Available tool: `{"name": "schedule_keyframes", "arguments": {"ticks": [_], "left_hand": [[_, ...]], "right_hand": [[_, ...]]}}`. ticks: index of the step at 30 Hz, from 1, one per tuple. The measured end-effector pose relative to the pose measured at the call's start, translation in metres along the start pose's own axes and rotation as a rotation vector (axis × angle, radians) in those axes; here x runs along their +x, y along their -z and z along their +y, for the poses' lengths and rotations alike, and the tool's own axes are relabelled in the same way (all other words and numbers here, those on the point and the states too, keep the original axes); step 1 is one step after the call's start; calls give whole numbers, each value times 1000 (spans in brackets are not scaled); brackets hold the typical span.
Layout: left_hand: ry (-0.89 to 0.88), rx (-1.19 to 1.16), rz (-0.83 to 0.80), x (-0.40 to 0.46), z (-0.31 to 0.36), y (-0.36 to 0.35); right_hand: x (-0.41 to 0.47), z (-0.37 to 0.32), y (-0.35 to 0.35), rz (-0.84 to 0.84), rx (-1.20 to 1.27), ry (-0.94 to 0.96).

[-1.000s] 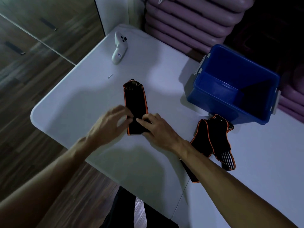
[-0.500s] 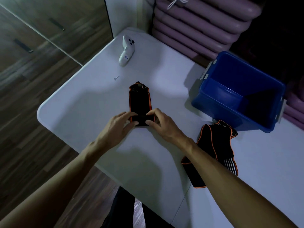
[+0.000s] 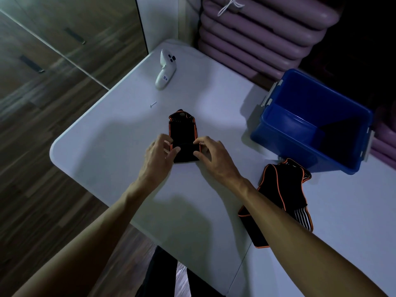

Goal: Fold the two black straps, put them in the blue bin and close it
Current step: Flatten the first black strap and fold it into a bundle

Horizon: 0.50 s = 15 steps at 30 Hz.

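1. Right now both hands work on one black strap [image 3: 183, 133] lying flat on the white table [image 3: 102, 146]; the left hand [image 3: 157, 159] pinches its near left edge with curled fingers and thumb, and the right hand [image 3: 212, 155] pinches the near right edge the same way
2. Beyond the grip the strap runs away from the person to a narrow orange-trimmed tip; a fold line seems to cross it just past the fingertips, though the dark cloth makes that hard to be sure of
3. Off to the right of the grip, partly under the right forearm, the second black strap [image 3: 282, 189] lies loosely bunched and not yet folded, touching or nearly touching the base of the blue bin [image 3: 310, 146]
4. That bin stands open to the right of and beyond the hands, apparently empty; no lid is visible
5. My reading of the risks: the springy cloth could unfold if either pinch loosens before the fold is pressed flat, and uneven pulls from the two hands would skew the fold
6. Carrying the strap rightward, the forearm could drag the second strap toward the table edge
7. Farther beyond the grip, a small screw [image 3: 153, 104] and a white controller [image 3: 165, 70] sit well apart from the work
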<state>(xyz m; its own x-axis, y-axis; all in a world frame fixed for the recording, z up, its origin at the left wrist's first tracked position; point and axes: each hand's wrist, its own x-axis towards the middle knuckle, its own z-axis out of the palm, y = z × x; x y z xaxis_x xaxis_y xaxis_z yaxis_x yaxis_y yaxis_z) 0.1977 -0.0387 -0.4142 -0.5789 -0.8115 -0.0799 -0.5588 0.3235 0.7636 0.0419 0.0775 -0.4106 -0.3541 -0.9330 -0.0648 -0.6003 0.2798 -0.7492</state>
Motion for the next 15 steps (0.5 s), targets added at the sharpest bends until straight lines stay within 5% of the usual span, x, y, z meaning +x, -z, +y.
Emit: {"name": "schedule_keyframes", "arguments": {"ticks": [5,11,15], "left_hand": [[-148,25,136,-3,2,-6],[-425,238,-55,-11,-26,8],[-380,221,-88,-3,-24,11]], "right_hand": [[9,-8,0,91,102,-46],[9,0,1,10,-99,-25],[10,1,7,-41,-223,41]]}}
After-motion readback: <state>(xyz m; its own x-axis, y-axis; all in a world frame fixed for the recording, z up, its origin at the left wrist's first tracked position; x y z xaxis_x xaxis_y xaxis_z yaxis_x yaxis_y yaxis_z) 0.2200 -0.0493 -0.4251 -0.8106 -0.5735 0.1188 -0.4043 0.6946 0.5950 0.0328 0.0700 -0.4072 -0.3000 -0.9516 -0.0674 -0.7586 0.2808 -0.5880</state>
